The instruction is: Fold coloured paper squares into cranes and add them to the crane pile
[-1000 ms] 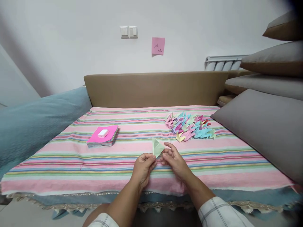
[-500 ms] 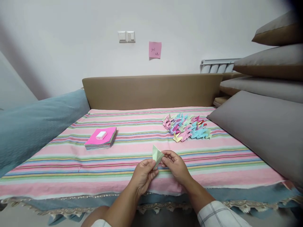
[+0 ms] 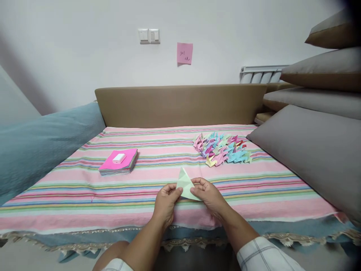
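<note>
A pale green sheet of origami paper, creased and partly folded into a pointed shape, is held above the front of the striped cloth. My left hand pinches its left side, thumb on top. On the right side, my right hand grips it between thumb and fingers. Beyond my hands to the right lies a cluster of folded paper cranes in pink, blue, purple, yellow and green. To the left rests a stack of square coloured paper, pink on top, with a small white block on it.
The striped cloth covers the seat up to a brown backrest. Grey cushions are piled on the right, and a blue covered armrest bounds the left. A pink note and light switches are on the wall.
The green paper has been opened from a narrow folded point to a wider, flatter shape facing me. My hands have moved slightly apart, and the view has tilted down a little.
</note>
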`<control>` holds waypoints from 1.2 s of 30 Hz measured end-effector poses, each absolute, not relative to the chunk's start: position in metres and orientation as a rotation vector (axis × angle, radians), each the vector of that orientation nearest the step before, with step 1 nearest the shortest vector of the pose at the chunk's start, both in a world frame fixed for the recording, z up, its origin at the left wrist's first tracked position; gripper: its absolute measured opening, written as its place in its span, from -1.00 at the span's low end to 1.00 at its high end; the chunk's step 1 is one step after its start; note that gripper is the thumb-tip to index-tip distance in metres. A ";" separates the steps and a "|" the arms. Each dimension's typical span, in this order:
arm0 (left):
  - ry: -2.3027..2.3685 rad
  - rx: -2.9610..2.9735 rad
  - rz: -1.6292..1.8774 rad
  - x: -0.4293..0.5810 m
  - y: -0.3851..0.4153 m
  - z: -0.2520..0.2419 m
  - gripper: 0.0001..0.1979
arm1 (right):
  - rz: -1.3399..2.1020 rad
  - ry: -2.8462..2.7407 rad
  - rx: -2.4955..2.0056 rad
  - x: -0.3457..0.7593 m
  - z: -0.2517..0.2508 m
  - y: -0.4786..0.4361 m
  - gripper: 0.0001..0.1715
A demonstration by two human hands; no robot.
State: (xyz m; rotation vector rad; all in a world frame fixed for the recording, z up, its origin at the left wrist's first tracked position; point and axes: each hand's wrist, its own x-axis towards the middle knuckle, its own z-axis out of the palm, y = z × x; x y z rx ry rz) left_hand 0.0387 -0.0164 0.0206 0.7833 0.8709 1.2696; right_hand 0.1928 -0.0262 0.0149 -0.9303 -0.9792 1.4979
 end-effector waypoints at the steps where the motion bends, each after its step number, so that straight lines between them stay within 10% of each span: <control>1: 0.875 0.799 1.293 0.039 -0.017 0.021 -0.72 | 1.499 -0.995 -0.937 0.193 0.014 -0.027 -0.50; 36: 0.918 1.132 1.110 0.033 -0.025 0.019 -0.67 | 1.325 -0.963 -0.923 0.171 0.011 -0.032 -0.66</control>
